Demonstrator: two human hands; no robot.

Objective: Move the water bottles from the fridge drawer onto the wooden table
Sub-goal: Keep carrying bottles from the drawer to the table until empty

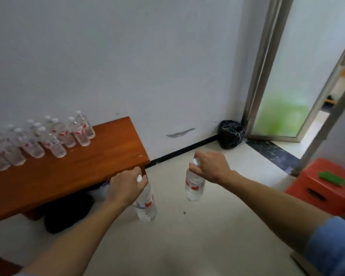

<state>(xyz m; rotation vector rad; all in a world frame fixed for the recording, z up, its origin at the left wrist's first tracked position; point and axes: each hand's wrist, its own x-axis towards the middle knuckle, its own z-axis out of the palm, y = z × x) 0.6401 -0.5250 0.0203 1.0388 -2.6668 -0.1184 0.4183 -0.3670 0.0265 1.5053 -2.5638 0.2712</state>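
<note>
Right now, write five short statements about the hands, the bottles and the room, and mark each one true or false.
1. The left hand grips a clear plastic white-capped water bottle at its neck. True.
2. The clear bottle in the right hand stands on the reddish-brown wooden table. False: it hangs above the pale floor, apart from the table.
3. The table bears no bottles. False: a group of bottles stands on it, toward its left end.
4. A black plastic bag sits in the corner beside the door frame. True.
5. A green object lies on the red plastic stool. True.
</note>
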